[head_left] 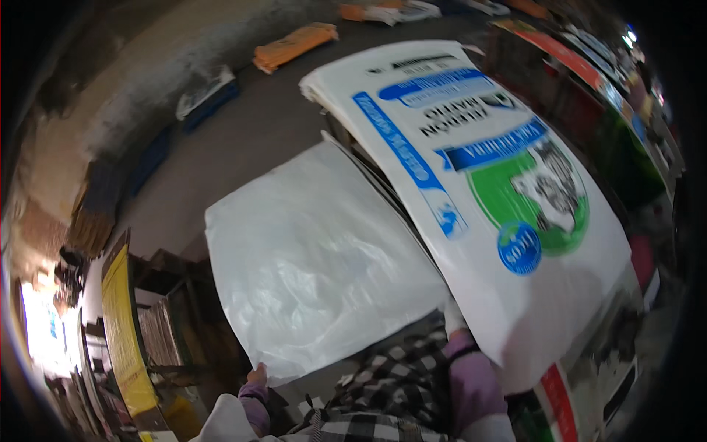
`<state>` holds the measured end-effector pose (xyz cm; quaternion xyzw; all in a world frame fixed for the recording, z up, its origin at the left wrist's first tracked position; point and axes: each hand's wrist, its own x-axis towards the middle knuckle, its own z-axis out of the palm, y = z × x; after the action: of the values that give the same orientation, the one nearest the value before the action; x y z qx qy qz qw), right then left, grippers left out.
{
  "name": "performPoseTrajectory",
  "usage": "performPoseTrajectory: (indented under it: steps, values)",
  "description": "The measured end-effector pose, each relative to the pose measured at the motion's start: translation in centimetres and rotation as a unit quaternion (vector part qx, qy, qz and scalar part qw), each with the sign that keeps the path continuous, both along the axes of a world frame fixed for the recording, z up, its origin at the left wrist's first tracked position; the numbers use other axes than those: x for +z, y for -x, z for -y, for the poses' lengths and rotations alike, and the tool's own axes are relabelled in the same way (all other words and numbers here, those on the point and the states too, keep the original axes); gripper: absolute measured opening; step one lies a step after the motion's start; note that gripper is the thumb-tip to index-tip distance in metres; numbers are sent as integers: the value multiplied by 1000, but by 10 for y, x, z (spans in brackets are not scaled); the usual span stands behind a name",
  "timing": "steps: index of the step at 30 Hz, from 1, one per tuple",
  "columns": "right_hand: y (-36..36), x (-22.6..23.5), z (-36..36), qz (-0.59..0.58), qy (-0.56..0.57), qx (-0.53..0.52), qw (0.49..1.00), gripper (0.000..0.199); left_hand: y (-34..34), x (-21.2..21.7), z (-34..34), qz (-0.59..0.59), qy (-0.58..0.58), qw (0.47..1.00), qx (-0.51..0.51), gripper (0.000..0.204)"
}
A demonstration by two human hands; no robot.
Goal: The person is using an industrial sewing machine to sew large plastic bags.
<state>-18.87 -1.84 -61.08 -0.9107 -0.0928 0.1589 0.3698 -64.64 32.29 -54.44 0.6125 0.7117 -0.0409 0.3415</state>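
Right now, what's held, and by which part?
The left hand grips the plain white sheet at its near-left corner; what the right hand holds is unclear.

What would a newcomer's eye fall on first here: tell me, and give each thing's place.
First, the large white sack printed with a green disc and blue bands, right of centre. Next, the plain, glossy white plastic sheet just to its left, with the person's left hand at its near left corner. Farther off, the flat orange bundle stands out near the top of the picture, left of the sack.
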Motion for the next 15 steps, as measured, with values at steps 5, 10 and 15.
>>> performPoseTrajectory:
  steps: [5,10,15]
  values:
    - [20,91,-43,-57,10,0,998,26,24,-11,-48,-111,37,993,4,62]
    - [60,130,11,-44,7,-21,999,25,-82,15,-43,-44,-265,908,-323,61]
    - [115,181,56,146,-102,133,975,19,-348,170,189,357,-193,530,-744,36]
